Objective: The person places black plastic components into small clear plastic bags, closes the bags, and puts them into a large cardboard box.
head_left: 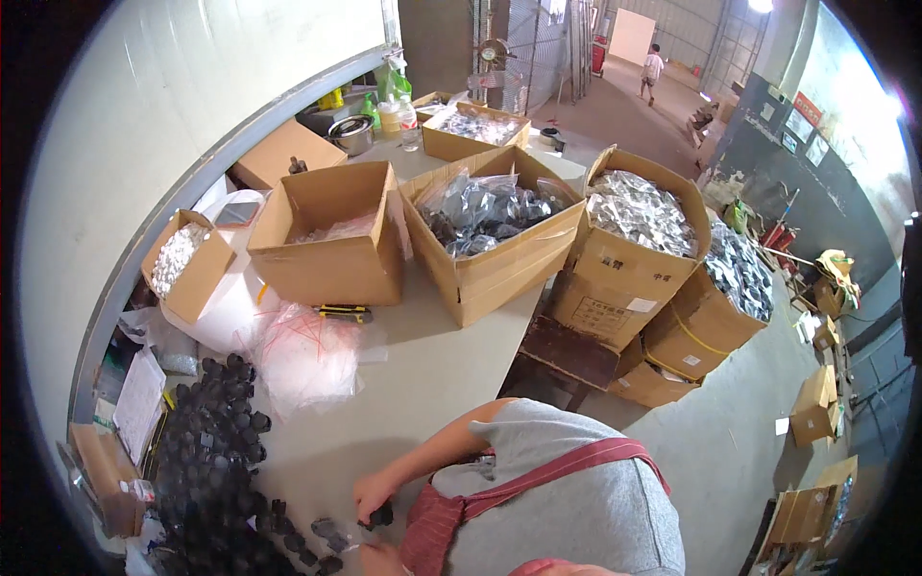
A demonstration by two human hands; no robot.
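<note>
My right hand (pixel 372 495), on the bent arm in a grey short sleeve, is closed around a small black plastic part (pixel 382 516) close to the red apron (pixel 432 523). My left hand (pixel 382 559) is partly cut off by the lower edge. Its fingers appear to pinch the end of a small clear plastic bag (pixel 332 534), which has something greyish in it. Left of the hands, a large heap of black plastic parts (pixel 206 461) covers the table, with a few loose ones near the bag. Beyond it lies a pile of flat clear bags (pixel 307 360) with red edges.
Along the table's far side stand an open carton (pixel 327 259), a carton of bagged dark parts (pixel 490 278) and a small box of white pieces (pixel 197 283). Stacked cartons (pixel 624 288) of bagged parts rise from the floor at right. A yellow-black cutter (pixel 344 313) lies by the bags. Another person (pixel 652 72) walks far off.
</note>
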